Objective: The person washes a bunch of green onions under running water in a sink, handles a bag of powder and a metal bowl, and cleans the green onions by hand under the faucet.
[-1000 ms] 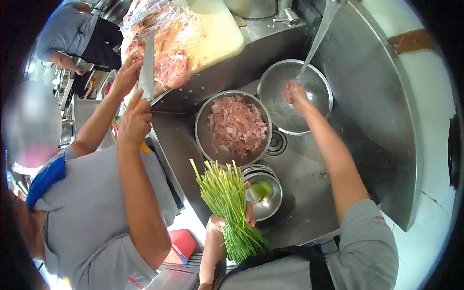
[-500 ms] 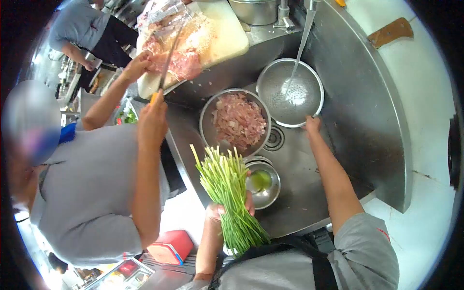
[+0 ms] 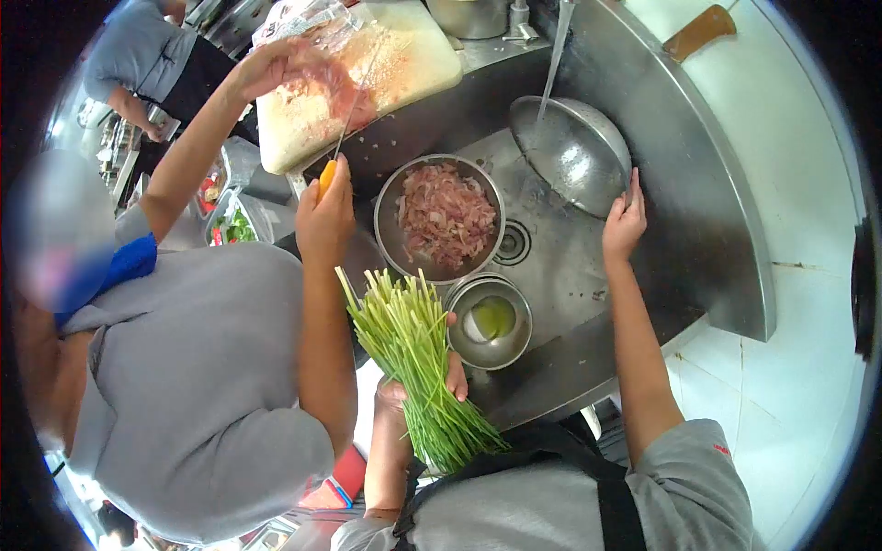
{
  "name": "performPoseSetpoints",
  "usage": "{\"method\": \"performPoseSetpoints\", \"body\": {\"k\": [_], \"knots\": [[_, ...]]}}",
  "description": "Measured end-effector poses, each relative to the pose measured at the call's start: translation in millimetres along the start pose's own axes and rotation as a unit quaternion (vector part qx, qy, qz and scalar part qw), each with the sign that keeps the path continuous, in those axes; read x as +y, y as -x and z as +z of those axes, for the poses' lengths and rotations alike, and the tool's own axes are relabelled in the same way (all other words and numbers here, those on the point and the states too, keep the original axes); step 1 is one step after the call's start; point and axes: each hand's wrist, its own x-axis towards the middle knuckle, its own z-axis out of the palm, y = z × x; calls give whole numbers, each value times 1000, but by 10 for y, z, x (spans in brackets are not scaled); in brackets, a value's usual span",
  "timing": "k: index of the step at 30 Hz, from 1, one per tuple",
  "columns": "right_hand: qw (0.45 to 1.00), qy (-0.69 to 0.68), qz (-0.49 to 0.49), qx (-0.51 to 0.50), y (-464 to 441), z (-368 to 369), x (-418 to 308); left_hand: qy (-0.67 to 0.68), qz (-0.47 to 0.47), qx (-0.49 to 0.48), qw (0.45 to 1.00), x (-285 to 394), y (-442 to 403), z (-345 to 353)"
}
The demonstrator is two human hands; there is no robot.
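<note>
A thick bunch of garlic chives [image 3: 413, 367], pale at the cut ends and green below, is held in my left hand [image 3: 393, 404], whose fingers wrap round its middle. My right hand [image 3: 625, 220] grips the rim of a metal colander [image 3: 583, 156], which is tilted in the sink under a stream of water [image 3: 555, 64]. To the colander's left sits a metal bowl [image 3: 379, 223] of sliced raw meat [image 3: 446, 213]. Small stacked bowls [image 3: 514, 356] with a green item inside stand beside the chives.
A co-worker [image 3: 202, 386] on the left holds a knife [image 3: 328, 174] over raw meat on a white cutting board [image 3: 423, 64]. The sink's curved wall [image 3: 707, 174] rises on the right. A cleaver handle [image 3: 700, 33] lies on the white surface beyond.
My right hand has raised the colander's right side, tipping it from nearly level to steeply tilted. The co-worker's far hand has lifted, and the knife hand has moved nearer the sink.
</note>
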Motion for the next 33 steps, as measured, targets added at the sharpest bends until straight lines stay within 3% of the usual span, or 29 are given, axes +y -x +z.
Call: {"method": "performPoseSetpoints", "body": {"k": [2, 6, 8, 9, 10, 11, 14, 16, 17, 20, 23, 25, 26, 27, 29, 33], "knots": [[998, 3, -70, 2, -83, -153, 9, 6, -9, -7, 1000, 9, 29, -4], [998, 0, -57, 22, -48, -432, -128, 7, -38, -35, 999, 15, 22, -39], [987, 35, 147, -58, -49, -340, -77, 8, -49, -66, 997, -13, -39, -88], [962, 49, 249, -103, 29, -209, -21, 7, -52, -81, 995, -20, -49, -120], [939, -67, 318, -111, 117, 101, 403, -7, -58, -84, 995, -20, -49, -97], [868, -174, 441, -149, 212, 388, 615, -21, -63, -86, 994, -19, -49, -74], [694, -370, 570, -237, 343, 777, 382, -90, -106, -143, 980, 41, -52, 88], [661, -428, 557, -264, 472, 859, 265, -76, -109, -134, 982, 53, 10, 132], [647, -455, 547, -275, 493, 861, 231, -73, -112, -124, 983, 72, 28, 137], [685, -495, 492, -209, 547, 846, 209, -49, -78, -131, 987, 52, 77, 52], [862, -280, 378, -188, 344, 517, 217, -11, -43, -118, 992, 19, 105, 4], [967, -80, 202, -133, 178, 99, 84, 10, -24, -101, 995, 17, 93, 9], [992, -70, 84, -68, 105, -167, -100, 2, -27, -109, 994, 29, 71, -40], [998, -60, -37, -4, 57, -372, -255, -5, -29, -117, 993, 40, 50, -88], [983, 49, -174, 1, -68, -735, -92, -38, -22, -149, 988, 74, -28, -201], [962, 53, -268, -10, -203, -1305, -121, 23, -14, -70, 997, 0, -105, 32]]}}
